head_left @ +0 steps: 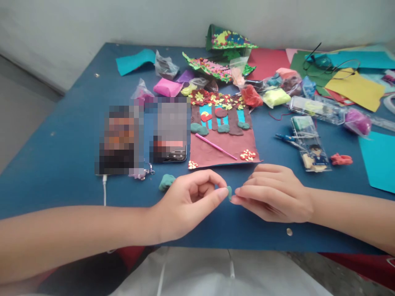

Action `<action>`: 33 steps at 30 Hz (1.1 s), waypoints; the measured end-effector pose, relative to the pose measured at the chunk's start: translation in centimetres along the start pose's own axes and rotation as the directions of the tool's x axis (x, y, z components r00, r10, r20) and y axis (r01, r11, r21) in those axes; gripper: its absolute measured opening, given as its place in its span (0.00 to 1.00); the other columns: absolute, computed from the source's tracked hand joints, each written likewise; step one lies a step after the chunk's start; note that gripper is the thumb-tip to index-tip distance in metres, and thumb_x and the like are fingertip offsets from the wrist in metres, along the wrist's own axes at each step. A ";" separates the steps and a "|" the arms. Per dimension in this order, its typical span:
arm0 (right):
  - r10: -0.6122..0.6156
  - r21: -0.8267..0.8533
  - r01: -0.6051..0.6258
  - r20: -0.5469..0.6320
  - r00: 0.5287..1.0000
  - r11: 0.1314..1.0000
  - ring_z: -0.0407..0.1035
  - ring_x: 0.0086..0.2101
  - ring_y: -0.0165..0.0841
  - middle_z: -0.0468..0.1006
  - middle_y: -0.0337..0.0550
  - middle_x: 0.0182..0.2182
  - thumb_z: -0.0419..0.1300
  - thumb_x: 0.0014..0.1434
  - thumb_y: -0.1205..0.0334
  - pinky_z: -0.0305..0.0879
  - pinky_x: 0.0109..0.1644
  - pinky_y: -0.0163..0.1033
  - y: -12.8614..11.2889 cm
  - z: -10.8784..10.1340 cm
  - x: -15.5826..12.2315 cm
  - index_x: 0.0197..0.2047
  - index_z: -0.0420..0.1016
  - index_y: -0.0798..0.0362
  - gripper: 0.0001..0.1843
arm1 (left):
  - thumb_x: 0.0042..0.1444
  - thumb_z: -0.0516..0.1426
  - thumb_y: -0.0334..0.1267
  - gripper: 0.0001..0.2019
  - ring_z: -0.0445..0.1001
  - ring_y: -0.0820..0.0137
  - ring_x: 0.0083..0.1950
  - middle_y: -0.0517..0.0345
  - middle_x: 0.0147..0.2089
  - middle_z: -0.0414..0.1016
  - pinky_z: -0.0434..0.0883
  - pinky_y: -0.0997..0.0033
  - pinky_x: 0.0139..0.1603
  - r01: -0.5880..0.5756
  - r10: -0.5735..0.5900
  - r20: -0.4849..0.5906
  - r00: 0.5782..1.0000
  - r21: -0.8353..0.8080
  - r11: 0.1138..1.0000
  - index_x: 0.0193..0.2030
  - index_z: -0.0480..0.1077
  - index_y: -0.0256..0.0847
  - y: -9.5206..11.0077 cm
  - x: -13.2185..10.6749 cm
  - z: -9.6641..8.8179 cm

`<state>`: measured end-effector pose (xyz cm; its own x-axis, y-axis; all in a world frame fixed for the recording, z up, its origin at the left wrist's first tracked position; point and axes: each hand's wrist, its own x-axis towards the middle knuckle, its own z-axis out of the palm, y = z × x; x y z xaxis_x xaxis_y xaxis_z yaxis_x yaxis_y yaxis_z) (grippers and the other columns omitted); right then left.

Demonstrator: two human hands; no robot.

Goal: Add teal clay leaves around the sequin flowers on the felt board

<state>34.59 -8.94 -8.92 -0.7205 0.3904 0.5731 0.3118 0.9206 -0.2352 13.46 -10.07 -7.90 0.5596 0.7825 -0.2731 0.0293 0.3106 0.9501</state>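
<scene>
My left hand (188, 205) and my right hand (271, 197) meet near the front edge of the blue table (61, 156). Both pinch one small piece of teal clay (229, 192) between their fingertips. A larger lump of teal clay (166, 181) lies just left of my left hand. Behind the hands lies a brown clay picture (224, 148) with tree trunks, teal bushes, red and yellow flowers. A pink stick tool (216, 146) rests across it.
Two phones (123, 139) lie left of the picture, one with a white cable (104, 193). Bags of coloured clay (168, 87), a clear tool case (310, 144), a red clay scrap (341, 159), coloured paper sheets (354, 88) and glasses (327, 65) crowd the back and right.
</scene>
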 end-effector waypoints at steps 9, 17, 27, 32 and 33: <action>0.006 0.000 -0.006 0.016 1.000 1.000 0.68 0.23 0.27 0.77 0.43 0.24 0.56 0.65 0.68 0.61 0.27 0.35 0.1 0.2 0.0 0.45 0.68 0.60 0.06 | 0.58 0.55 0.40 0.08 0.54 0.80 0.20 0.70 0.20 0.56 0.54 0.80 0.19 -0.001 -0.003 0.052 0.999 0.075 0.997 0.35 0.66 0.36 0.1 -0.2 -0.1; 0.006 0.109 -0.011 0.048 0.999 0.994 0.71 0.26 0.30 0.78 0.48 0.28 0.55 0.65 0.68 0.64 0.28 0.36 0.0 0.1 0.2 0.47 0.67 0.62 0.08 | 0.59 0.54 0.34 0.05 0.54 0.81 0.19 0.71 0.19 0.55 0.55 0.81 0.20 -0.205 0.201 0.045 0.979 0.302 0.931 0.36 0.69 0.35 -0.7 -0.5 -0.4; 0.151 0.273 -0.166 0.074 0.986 0.947 0.69 0.27 0.27 0.76 0.42 0.27 0.53 0.64 0.73 0.67 0.30 0.33 -0.4 0.2 1.3 0.44 0.67 0.56 0.07 | 0.61 0.55 0.32 0.03 0.55 0.80 0.19 0.70 0.19 0.58 0.57 0.80 0.20 -0.400 0.419 0.076 0.905 0.494 0.772 0.38 0.70 0.37 -1.3 -1.0 -1.1; 0.180 0.294 -0.208 0.121 0.976 0.933 0.69 0.27 0.27 0.76 0.42 0.27 0.53 0.65 0.70 0.67 0.30 0.32 -0.3 0.2 1.7 0.44 0.68 0.55 0.06 | 0.63 0.55 0.33 0.04 0.60 0.79 0.20 0.69 0.19 0.63 0.62 0.80 0.24 -0.479 0.518 0.097 0.850 0.551 0.683 0.39 0.71 0.35 -1.7 -1.0 -1.3; 0.171 0.296 -0.202 0.127 0.977 0.934 0.69 0.27 0.27 0.76 0.42 0.27 0.53 0.65 0.71 0.67 0.30 0.32 -0.3 0.2 1.7 0.44 0.68 0.55 0.06 | 0.63 0.55 0.33 0.05 0.62 0.78 0.20 0.69 0.19 0.64 0.64 0.80 0.25 -0.490 0.530 0.106 0.841 0.564 0.665 0.39 0.71 0.36 -1.7 -0.9 -1.4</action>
<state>33.17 -8.51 -8.03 -0.7295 0.5401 0.4198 0.2531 0.7833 -0.5678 11.77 -10.59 -9.43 0.5741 0.7657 0.2899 0.2124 -0.4812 0.8505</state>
